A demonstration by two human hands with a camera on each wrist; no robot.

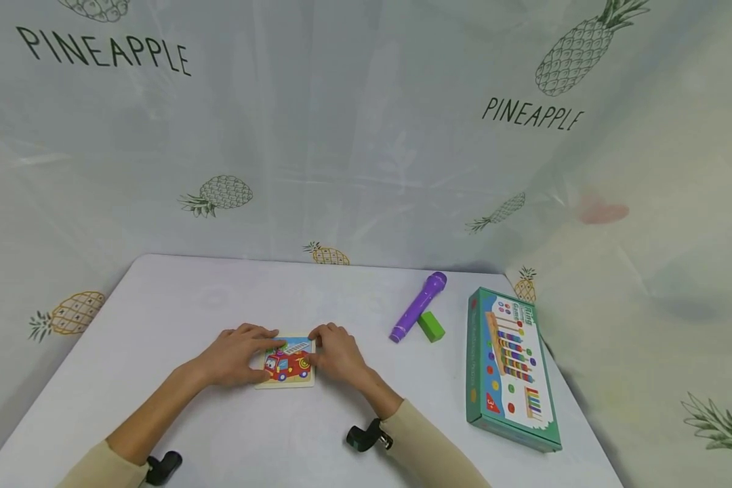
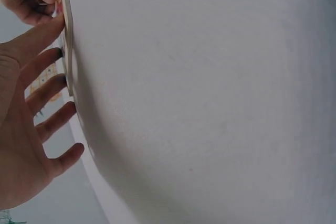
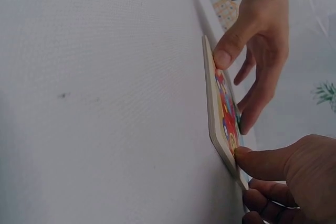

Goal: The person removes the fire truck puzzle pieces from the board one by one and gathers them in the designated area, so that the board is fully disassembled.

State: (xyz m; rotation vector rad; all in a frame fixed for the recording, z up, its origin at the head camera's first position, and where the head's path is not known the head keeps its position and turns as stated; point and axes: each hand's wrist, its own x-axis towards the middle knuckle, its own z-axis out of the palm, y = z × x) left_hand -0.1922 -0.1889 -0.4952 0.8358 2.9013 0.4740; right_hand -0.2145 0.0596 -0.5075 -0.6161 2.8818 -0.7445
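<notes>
A small wooden fire-truck puzzle (image 1: 289, 367) lies on the table between both hands, showing a red truck on a blue background with a pale border. My left hand (image 1: 236, 357) rests on its left side, the thumb and spread, mostly straight fingers touching it. At the right side my right hand (image 1: 339, 354) grips the puzzle's edge. The right wrist view shows that thumb on the top face of the fire-truck puzzle (image 3: 229, 119) and the curled fingers at the edge. Part of the picture is hidden by the fingers.
A purple toy microphone (image 1: 419, 306) and a green block (image 1: 431, 327) lie to the right on the white table (image 1: 219, 434). Farther right is a green toy box (image 1: 512, 369). A pineapple-print sheet (image 1: 341, 135) hangs behind the table.
</notes>
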